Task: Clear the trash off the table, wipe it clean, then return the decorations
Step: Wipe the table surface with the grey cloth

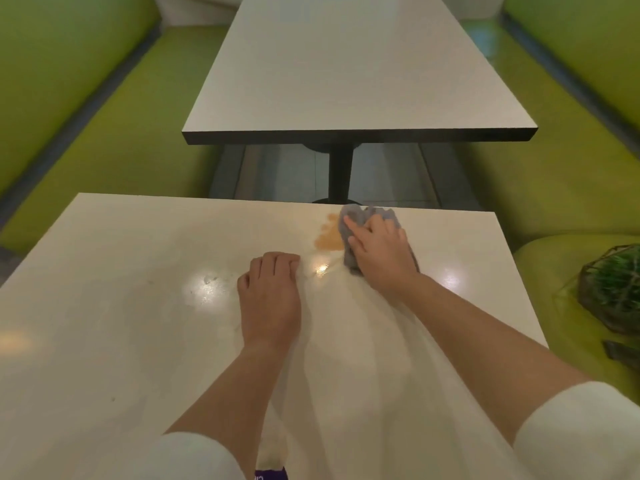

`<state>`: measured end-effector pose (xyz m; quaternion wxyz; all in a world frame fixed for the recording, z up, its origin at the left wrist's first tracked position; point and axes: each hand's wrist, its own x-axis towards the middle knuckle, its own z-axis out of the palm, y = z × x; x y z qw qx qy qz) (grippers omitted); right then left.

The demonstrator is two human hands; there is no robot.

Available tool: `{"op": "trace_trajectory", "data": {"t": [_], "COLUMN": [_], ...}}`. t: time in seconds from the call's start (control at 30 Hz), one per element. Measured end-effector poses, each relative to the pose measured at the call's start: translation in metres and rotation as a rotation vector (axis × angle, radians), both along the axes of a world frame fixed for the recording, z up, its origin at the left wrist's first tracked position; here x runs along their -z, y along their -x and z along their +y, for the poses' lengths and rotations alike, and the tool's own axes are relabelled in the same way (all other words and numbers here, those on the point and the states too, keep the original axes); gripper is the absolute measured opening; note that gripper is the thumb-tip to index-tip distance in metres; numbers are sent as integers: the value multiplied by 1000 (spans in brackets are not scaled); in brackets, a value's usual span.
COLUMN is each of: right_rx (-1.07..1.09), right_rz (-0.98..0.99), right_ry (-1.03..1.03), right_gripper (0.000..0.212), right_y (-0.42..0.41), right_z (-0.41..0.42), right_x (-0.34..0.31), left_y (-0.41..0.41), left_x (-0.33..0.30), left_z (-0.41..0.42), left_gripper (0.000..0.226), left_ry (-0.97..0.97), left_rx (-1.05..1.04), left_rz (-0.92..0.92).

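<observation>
A white table (138, 306) fills the lower part of the head view. Near its far edge lies an orange-brown stain (328, 238). My right hand (379, 252) presses a crumpled grey cloth (360, 220) onto the table just right of the stain, fingers spread over the cloth. My left hand (272, 292) rests on the tabletop in the middle, fingertips bent down against the surface, holding nothing. A green plant in a wire geometric holder (613, 289) sits on the bench seat to the right.
Green bench seats (104, 150) run along both sides. A second white table (346, 81) stands beyond a gap, on a black post (341, 174). A dark flat object (623, 353) lies on the right seat near the plant.
</observation>
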<state>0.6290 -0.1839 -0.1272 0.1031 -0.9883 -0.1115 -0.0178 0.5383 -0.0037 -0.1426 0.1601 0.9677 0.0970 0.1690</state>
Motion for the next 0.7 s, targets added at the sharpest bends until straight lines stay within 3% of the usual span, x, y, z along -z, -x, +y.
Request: {"op": "trace_trajectory", "data": {"t": [0.1,0.27,0.47,0.63,0.7], "right_rx": [-134,102,-320,-6,-73], "right_rz": [-16,-1,30,6,27], "right_ry": [-89,-129,-119,-189,-118], "right_gripper": [44,41,42,39,41], "right_y": [-7,-46,-8,-36,-22], "right_z": [-5,3,20,16,31], "right_x": [3,1,-3,-3,-1], "left_y": [0,-1,-3,-4,-3], "left_x": [0,1,4,4,5], "left_z": [1,1,2,2,2], "left_gripper": [34,33,26,24,24], "left_ry": [45,32,27,33,37], "left_rx": [0,-3,-10,0,-3], "left_rz": [-22,-35,-25,-12,-6]}}
